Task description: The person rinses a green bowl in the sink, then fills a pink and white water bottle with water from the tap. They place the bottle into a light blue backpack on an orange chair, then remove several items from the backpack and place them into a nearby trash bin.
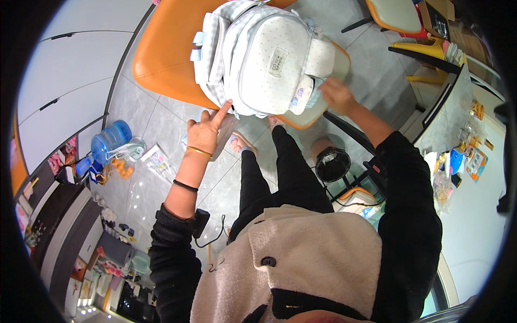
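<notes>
A pale backpack with a dotted front panel and checked sides rests on an orange chair with a grey-green seat. At the bag's lower left edge, the extended index finger of my left hand touches it or hovers very near, close to a zip pull. That hand's fingers are apart, with nothing seen in them. Beside the light blue side pocket is my right hand, blurred and with bent fingers. Whether it pinches the pocket fabric cannot be made out. Below my left hand stands a clear plastic box, partly hidden.
A lined waste bin stands on the floor to the right of my legs. A blue water bottle and a flat plastic packet lie left. Further right, a white table bears several small items. Another chair stands upper right.
</notes>
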{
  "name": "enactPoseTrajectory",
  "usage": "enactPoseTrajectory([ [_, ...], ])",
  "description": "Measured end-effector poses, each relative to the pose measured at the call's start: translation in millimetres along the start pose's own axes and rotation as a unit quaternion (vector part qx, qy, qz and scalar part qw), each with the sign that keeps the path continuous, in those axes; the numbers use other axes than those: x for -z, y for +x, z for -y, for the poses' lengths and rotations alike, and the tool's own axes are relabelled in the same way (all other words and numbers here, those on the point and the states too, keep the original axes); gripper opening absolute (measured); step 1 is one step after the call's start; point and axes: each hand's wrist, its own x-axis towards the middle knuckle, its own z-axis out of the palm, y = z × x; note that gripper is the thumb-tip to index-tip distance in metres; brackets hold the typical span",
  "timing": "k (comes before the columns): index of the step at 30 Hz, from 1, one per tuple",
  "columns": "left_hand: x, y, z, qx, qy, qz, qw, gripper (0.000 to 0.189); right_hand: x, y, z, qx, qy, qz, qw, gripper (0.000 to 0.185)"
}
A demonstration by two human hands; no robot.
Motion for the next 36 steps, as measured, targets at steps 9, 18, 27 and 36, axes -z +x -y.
enactPoseTrajectory([
  [9, -0.7, 0.7, -0.3, 0.000, -0.004, -0.005, 1.000, 0.087, 6.7, 83.7, -25.0, 0.044, 0.004, -0.045, 0.998, 0.030],
  [18, -1.1, -0.1, -0.5, 0.006, -0.001, -0.020, 1.000, 0.064, -26.6, 124.9, -5.8, -0.216, -0.142, 0.221, 0.940, 0.032],
  [27, -1.0, 0.4, 0.0, 0.001, -0.001, -0.022, 1.000, 0.066, -70.0, 138.7, -35.4, -0.175, -0.248, 0.270, 0.914, 0.033],
  [36, 0.7, 1.6, -3.8, 0.003, -0.029, -0.013, 0.999, 0.069, -73.6, 133.9, -36.3, -0.143, -0.270, 0.280, 0.910, 0.034],
])
